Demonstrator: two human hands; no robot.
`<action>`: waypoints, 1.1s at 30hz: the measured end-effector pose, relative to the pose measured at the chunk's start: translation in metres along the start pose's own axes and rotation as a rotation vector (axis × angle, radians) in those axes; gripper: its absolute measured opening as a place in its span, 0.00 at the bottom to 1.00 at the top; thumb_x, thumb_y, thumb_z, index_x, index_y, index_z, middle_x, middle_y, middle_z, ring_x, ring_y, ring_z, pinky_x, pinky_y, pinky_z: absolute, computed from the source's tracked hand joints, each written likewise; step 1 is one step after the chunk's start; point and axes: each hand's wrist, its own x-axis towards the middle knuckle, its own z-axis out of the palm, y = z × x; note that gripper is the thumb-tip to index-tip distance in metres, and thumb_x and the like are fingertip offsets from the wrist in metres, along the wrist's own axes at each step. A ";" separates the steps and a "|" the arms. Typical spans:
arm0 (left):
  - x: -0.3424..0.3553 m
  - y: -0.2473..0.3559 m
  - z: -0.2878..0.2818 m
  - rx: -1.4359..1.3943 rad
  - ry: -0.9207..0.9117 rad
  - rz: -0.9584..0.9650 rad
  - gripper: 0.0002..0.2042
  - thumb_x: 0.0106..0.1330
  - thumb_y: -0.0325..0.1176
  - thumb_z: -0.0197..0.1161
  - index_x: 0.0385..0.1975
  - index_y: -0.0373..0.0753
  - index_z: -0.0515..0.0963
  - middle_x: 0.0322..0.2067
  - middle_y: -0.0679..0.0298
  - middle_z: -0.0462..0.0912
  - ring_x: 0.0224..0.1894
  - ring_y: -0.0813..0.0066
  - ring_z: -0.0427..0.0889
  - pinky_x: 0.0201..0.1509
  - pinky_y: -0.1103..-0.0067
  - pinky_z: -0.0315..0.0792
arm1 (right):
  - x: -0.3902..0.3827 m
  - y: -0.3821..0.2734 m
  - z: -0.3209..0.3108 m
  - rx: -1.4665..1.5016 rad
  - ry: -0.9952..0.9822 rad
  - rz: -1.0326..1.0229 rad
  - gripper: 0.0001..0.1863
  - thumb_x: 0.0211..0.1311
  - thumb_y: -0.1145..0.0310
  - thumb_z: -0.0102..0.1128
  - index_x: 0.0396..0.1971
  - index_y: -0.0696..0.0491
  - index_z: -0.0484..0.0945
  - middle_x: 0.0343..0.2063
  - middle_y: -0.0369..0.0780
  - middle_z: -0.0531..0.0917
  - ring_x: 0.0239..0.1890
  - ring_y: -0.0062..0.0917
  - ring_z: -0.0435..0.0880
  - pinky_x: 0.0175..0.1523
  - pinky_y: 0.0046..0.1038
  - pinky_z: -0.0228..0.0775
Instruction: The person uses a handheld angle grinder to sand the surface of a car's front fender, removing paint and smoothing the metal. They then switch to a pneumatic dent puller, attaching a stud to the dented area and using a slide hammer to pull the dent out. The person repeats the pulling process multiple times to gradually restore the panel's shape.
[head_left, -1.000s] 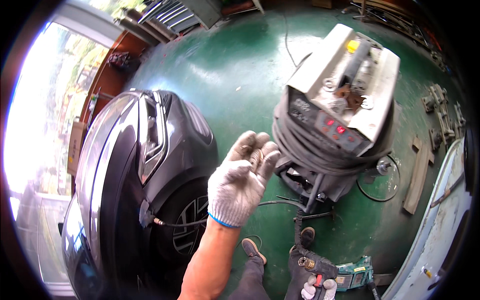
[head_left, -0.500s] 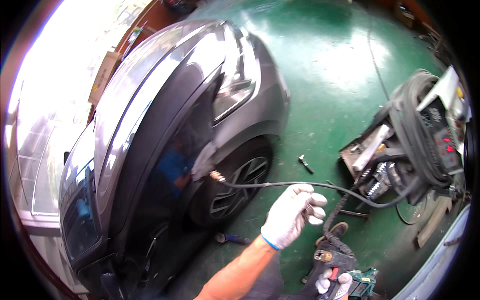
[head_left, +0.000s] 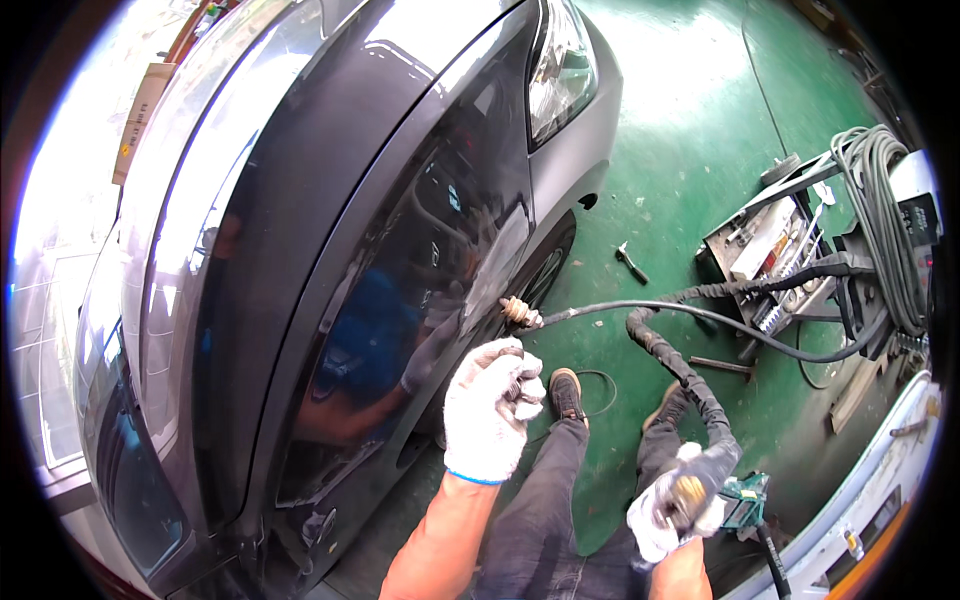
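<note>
Right hand [head_left: 655, 522] clenched on the sleeved-cable gun [head_left: 716, 462], brassy nose [head_left: 690, 490] blurred and axis unclear, low right of the left hand [head_left: 490, 408], which is nearer the dark car panel [head_left: 400, 265], just below the copper clamp [head_left: 520, 312], fingers curled, can't tell if grasping anything.

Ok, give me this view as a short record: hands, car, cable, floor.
left hand: white glove, fingers curled beside the car; contents unclear
right hand: gloved, blurred, gripping a gun-shaped tool
car: dark grey, dull patch on its side
cable: runs toward the cart from a copper-coloured connector near the patch
floor: green, small hand tool lying beside the car
</note>
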 end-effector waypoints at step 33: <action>0.048 -0.004 0.053 -0.504 -0.003 -0.078 0.08 0.74 0.30 0.56 0.48 0.38 0.72 0.34 0.65 0.73 0.29 0.82 0.70 0.30 0.85 0.70 | 0.105 -0.030 0.033 -0.796 0.381 -0.047 0.53 0.43 0.70 0.81 0.69 0.63 0.57 0.49 0.50 0.81 0.43 0.34 0.86 0.42 0.36 0.82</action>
